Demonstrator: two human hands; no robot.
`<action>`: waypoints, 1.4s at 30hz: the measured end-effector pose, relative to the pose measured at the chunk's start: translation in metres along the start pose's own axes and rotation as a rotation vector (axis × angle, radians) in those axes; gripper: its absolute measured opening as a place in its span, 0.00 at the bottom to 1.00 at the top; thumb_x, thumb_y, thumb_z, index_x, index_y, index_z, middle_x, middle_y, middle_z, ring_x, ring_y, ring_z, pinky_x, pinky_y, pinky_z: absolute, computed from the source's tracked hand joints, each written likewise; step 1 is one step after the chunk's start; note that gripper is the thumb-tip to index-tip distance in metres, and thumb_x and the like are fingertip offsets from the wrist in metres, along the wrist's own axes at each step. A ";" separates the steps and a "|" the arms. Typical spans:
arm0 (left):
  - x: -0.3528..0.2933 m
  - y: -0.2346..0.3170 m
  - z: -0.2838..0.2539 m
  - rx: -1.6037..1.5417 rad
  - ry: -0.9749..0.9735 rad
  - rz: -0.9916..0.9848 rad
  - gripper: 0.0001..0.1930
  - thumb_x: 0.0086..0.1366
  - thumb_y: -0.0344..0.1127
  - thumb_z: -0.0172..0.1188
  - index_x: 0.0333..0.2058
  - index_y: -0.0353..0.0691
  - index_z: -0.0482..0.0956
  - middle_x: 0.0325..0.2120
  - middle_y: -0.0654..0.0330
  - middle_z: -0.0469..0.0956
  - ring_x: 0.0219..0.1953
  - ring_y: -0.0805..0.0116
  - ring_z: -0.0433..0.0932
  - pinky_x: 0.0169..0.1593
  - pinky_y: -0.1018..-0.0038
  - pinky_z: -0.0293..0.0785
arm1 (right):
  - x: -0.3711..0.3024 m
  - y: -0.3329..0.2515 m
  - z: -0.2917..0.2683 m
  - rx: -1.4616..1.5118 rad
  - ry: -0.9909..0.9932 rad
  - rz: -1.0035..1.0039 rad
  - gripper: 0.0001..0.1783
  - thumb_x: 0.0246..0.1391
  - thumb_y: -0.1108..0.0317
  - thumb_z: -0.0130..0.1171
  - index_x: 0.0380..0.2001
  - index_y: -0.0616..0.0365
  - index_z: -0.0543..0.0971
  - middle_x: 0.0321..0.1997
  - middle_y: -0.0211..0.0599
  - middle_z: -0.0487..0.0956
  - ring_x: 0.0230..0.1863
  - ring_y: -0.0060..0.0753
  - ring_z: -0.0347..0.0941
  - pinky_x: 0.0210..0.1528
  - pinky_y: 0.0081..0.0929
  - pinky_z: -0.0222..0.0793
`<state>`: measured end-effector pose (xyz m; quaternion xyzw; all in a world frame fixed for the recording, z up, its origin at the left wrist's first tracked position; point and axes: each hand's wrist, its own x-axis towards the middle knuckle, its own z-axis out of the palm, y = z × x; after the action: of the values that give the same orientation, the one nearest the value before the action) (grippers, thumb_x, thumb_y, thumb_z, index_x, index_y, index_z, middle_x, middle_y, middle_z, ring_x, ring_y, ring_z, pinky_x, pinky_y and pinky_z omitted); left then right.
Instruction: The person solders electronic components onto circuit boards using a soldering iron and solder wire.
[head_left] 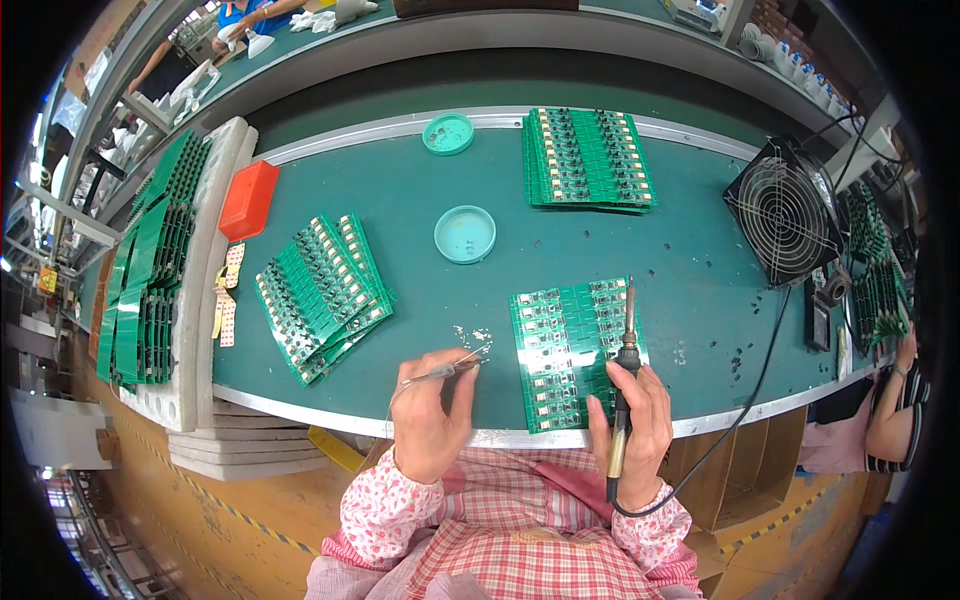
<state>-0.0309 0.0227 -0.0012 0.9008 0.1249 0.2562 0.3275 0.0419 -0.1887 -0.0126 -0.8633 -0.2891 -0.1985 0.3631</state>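
My left hand (433, 415) pinches a slim, pale pen-like holder (437, 373) with a thin wire trailing from its back end. Its fine tip is over a scatter of tiny white parts (474, 337) on the bench. In my right hand (643, 425) is a soldering iron (627, 362), held with its tip up and away from me. The iron lies across the right side of a green circuit board panel (565, 345) carrying columns of small components. Whether its tip touches the panel I cannot tell. My right thumb is close to the panel's lower part.
Stacked panels stand at the left (325, 295) and back (588, 160). Two turquoise dishes (465, 235) (447, 133) and a red box (248, 200) sit farther off. A fan (785, 212) stands right; the iron's cord (755, 395) curves there. Boards fill a white foam rack (215, 270). Other people work nearby.
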 end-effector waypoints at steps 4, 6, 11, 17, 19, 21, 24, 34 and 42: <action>0.000 0.001 0.001 -0.010 0.005 0.005 0.08 0.62 0.22 0.62 0.40 0.35 0.79 0.37 0.54 0.82 0.38 0.54 0.79 0.44 0.66 0.73 | 0.000 0.000 0.000 0.004 0.005 0.005 0.26 0.46 0.73 0.70 0.51 0.59 0.79 0.42 0.52 0.78 0.46 0.54 0.77 0.56 0.49 0.73; 0.000 0.000 0.001 -0.001 0.004 0.011 0.07 0.61 0.22 0.62 0.39 0.35 0.79 0.37 0.54 0.82 0.38 0.54 0.78 0.44 0.66 0.73 | 0.000 -0.001 -0.001 0.008 0.002 0.005 0.26 0.46 0.73 0.70 0.51 0.59 0.79 0.42 0.51 0.78 0.46 0.54 0.77 0.56 0.49 0.73; 0.001 0.001 0.001 0.011 -0.007 0.018 0.08 0.61 0.21 0.62 0.39 0.35 0.79 0.37 0.55 0.82 0.39 0.55 0.78 0.44 0.66 0.73 | -0.001 0.002 0.000 0.008 0.009 0.003 0.25 0.46 0.73 0.70 0.51 0.59 0.79 0.42 0.51 0.78 0.46 0.53 0.77 0.56 0.49 0.73; 0.000 0.002 0.002 0.035 0.014 0.056 0.08 0.61 0.21 0.62 0.39 0.35 0.80 0.37 0.55 0.82 0.39 0.55 0.78 0.45 0.65 0.73 | -0.001 0.003 -0.002 0.021 0.020 -0.011 0.25 0.48 0.73 0.69 0.51 0.59 0.78 0.41 0.49 0.79 0.45 0.51 0.78 0.57 0.49 0.72; -0.001 0.006 0.002 -0.012 0.019 0.052 0.08 0.60 0.20 0.63 0.38 0.35 0.80 0.37 0.54 0.82 0.38 0.55 0.79 0.44 0.66 0.73 | -0.003 0.003 -0.004 0.073 0.044 -0.006 0.24 0.49 0.73 0.69 0.51 0.60 0.78 0.41 0.48 0.79 0.44 0.50 0.78 0.57 0.49 0.71; -0.001 0.012 0.006 -0.056 -0.009 0.058 0.08 0.59 0.20 0.63 0.38 0.35 0.80 0.37 0.54 0.82 0.38 0.56 0.79 0.44 0.66 0.74 | -0.004 0.004 -0.004 0.085 0.057 -0.001 0.23 0.49 0.73 0.69 0.51 0.61 0.78 0.41 0.48 0.79 0.44 0.50 0.78 0.56 0.49 0.72; -0.003 0.021 0.015 -0.113 -0.046 0.069 0.09 0.59 0.19 0.63 0.39 0.35 0.81 0.37 0.54 0.82 0.38 0.56 0.79 0.43 0.67 0.75 | -0.005 0.004 -0.005 0.113 0.067 0.006 0.23 0.49 0.74 0.69 0.50 0.61 0.78 0.41 0.48 0.79 0.43 0.50 0.78 0.55 0.48 0.72; -0.002 0.025 0.024 -0.088 -0.077 0.091 0.09 0.59 0.20 0.64 0.39 0.36 0.81 0.37 0.55 0.83 0.39 0.56 0.79 0.43 0.67 0.74 | -0.004 0.003 -0.007 0.112 0.057 0.017 0.23 0.48 0.74 0.69 0.50 0.60 0.78 0.40 0.47 0.79 0.42 0.49 0.78 0.53 0.46 0.73; -0.001 0.026 0.024 -0.068 -0.088 0.108 0.10 0.58 0.20 0.64 0.38 0.36 0.80 0.37 0.56 0.83 0.39 0.56 0.79 0.44 0.67 0.74 | -0.004 0.003 -0.007 0.148 0.065 0.013 0.22 0.48 0.75 0.69 0.49 0.61 0.79 0.39 0.47 0.80 0.41 0.49 0.78 0.52 0.45 0.74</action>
<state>-0.0174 -0.0097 -0.0002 0.9051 0.0528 0.2377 0.3487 0.0401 -0.1972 -0.0121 -0.8290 -0.2852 -0.2021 0.4366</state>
